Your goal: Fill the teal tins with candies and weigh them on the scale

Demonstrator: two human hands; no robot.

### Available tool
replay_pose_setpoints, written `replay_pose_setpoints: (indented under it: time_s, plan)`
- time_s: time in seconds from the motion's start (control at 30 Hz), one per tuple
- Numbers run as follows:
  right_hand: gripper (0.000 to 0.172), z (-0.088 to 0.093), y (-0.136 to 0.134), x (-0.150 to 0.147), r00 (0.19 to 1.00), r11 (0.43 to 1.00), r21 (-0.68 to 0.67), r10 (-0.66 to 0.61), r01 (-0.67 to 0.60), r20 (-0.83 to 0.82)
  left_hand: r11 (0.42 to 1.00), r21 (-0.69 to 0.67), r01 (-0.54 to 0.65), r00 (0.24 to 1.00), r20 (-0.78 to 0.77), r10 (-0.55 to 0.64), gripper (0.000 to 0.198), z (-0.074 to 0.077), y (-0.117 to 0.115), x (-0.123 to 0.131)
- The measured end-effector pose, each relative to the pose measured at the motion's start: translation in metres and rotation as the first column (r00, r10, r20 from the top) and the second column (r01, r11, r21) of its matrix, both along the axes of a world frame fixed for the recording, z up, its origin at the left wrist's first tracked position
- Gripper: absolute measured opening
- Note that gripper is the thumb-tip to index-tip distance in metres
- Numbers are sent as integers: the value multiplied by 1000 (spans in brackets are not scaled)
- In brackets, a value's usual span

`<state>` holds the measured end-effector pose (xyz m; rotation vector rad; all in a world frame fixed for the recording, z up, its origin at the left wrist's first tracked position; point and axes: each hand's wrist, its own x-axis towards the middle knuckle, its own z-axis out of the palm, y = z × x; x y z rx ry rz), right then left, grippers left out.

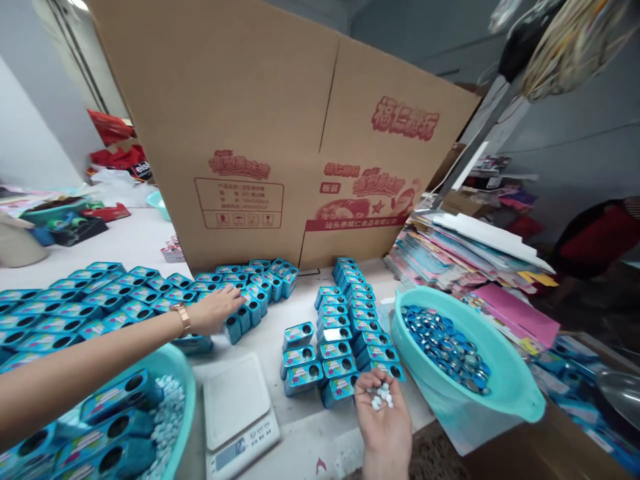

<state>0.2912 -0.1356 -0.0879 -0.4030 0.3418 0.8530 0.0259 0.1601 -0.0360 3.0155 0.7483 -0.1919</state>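
My left hand (216, 312), with a watch (181, 319) on its wrist, reaches out over the rows of blue tins (255, 300). Its fingers are stretched forward at the near tins; the thumb side is partly hidden, and I cannot tell how firmly it touches them. Palm up, my right hand (383, 433) cups several small white candies (383, 395) in its curled fingers. Just beyond it stand more blue tins (337, 350) in close rows, with round dark holes in their tops. A white scale (235, 407) lies between the hands, its display lit.
At lower left, a turquoise basin (187, 393) holds white candies and blue tins. Another turquoise basin (510, 360) on the right holds round metallic lids (445, 347). Behind stands a tall cardboard box (250, 100). Stacked printed sheets (460, 247) lie at right.
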Motion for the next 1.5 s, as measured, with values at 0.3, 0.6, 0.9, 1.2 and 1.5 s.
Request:
replay_pose_setpoints:
  time_s: [0.3, 0.6, 0.9, 1.2, 1.5]
  plan:
    - [18, 12, 5, -22, 999, 998, 49, 47, -45, -27, 997, 40, 68, 998, 2, -68, 47, -21, 2, -9]
    - [14, 19, 0, -34, 995, 996, 65, 58, -53, -76, 999, 8, 53, 998, 31, -53, 39, -25, -18, -17]
    - [12, 30, -6, -43, 997, 996, 76, 51, -47, -50, 999, 37, -2, 998, 67, 0, 30, 25, -41, -25]
    - [7, 33, -5, -56, 994, 992, 85, 96, -91, -54, 996, -64, -54, 998, 35, 56, 26, 28, -138, -25]
    - [7, 34, 1, -73, 982, 977, 111, 187, -181, -38, 989, -115, -92, 976, 185, 112, 31, 46, -177, -43]
